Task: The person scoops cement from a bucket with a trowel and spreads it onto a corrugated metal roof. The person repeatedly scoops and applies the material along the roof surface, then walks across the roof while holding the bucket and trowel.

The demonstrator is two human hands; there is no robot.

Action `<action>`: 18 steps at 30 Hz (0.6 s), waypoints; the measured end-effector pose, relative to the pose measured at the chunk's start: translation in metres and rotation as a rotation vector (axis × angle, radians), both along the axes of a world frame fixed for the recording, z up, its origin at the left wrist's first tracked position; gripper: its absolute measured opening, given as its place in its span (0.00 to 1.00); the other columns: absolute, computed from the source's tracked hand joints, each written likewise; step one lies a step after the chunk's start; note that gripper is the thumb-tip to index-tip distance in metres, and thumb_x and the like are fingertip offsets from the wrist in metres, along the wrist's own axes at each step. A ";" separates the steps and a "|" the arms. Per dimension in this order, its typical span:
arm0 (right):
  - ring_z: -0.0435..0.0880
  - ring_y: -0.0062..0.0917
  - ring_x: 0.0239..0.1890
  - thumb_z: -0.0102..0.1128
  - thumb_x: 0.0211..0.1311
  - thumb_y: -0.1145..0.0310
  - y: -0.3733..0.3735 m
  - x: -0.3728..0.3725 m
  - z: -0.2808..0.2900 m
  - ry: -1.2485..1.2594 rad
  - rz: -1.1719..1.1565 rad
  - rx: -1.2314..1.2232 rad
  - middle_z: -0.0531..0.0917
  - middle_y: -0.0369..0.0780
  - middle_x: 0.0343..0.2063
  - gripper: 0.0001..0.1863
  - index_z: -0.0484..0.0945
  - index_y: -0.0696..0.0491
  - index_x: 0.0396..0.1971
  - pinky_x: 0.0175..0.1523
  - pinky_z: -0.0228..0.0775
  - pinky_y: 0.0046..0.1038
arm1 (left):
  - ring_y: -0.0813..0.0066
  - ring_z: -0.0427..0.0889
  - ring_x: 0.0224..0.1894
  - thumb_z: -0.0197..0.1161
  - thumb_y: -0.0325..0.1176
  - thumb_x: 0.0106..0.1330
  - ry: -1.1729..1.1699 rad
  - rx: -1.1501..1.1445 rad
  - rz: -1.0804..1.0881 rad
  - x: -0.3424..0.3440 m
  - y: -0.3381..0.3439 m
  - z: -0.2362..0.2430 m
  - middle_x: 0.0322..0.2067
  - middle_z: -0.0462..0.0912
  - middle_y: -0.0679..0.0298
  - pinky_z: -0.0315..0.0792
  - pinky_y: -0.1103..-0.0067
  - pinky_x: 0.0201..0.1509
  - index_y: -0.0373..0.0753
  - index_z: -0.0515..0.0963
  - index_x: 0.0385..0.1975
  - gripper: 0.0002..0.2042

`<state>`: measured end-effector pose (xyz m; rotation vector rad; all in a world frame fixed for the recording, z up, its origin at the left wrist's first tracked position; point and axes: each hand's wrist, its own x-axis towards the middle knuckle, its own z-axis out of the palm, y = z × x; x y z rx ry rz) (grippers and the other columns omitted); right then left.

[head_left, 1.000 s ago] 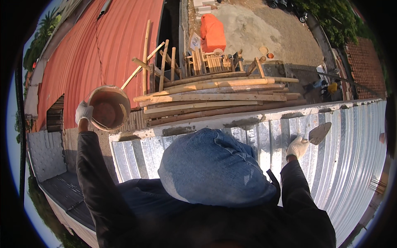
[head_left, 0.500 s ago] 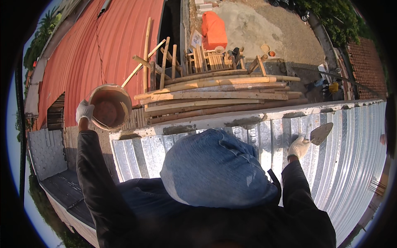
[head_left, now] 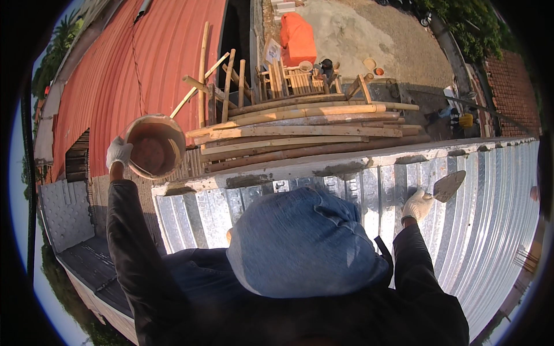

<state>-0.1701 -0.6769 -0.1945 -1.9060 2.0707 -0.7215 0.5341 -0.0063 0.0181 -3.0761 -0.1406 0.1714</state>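
My left hand [head_left: 119, 153], in a white knit glove, grips the rim of a round bucket [head_left: 154, 147] at the left. The bucket is tipped so its mouth faces me, and its inside is coated with dried mortar; little or nothing lies in it. Out to the right, my gloved right hand [head_left: 416, 206] is closed round the handle of a pointed trowel [head_left: 449, 186]. The grey blade points up and to the right, above the corrugated metal sheet [head_left: 485, 190]. My denim-covered knee [head_left: 306, 242] is bent in the middle, hiding part of the sheet.
A narrow wall top [head_left: 300, 173] with mortar patches runs across in front of me. Beyond it lie stacked bamboo poles [head_left: 311, 124] and bamboo scaffolding. A red corrugated roof [head_left: 133, 69] slopes at the left. Far below are an orange cover [head_left: 298, 40] and a sand heap [head_left: 346, 37].
My knee has shifted slightly down and to the right. Both hands keep nearly the same places, still holding the bucket and the trowel. A dark figure far below has moved a little.
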 end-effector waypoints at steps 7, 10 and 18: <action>0.84 0.43 0.30 0.60 0.72 0.54 0.005 0.002 0.000 0.026 -0.011 0.069 0.82 0.48 0.31 0.19 0.73 0.57 0.42 0.39 0.79 0.44 | 0.46 0.90 0.50 0.68 0.44 0.56 0.011 0.009 -0.012 0.002 -0.004 0.005 0.44 0.91 0.48 0.81 0.59 0.55 0.40 0.84 0.46 0.20; 0.84 0.45 0.31 0.60 0.72 0.54 0.006 0.004 0.005 0.086 0.007 0.039 0.82 0.49 0.31 0.18 0.73 0.57 0.42 0.42 0.78 0.44 | 0.46 0.90 0.50 0.68 0.45 0.56 0.014 0.013 -0.012 -0.001 -0.009 0.004 0.44 0.91 0.47 0.80 0.59 0.55 0.39 0.84 0.46 0.20; 0.84 0.44 0.31 0.58 0.73 0.55 0.001 -0.002 -0.003 0.016 0.017 0.039 0.83 0.48 0.31 0.17 0.73 0.56 0.41 0.41 0.78 0.45 | 0.46 0.90 0.52 0.68 0.47 0.56 0.012 0.012 -0.017 0.003 -0.007 0.004 0.45 0.91 0.48 0.80 0.60 0.56 0.40 0.85 0.46 0.21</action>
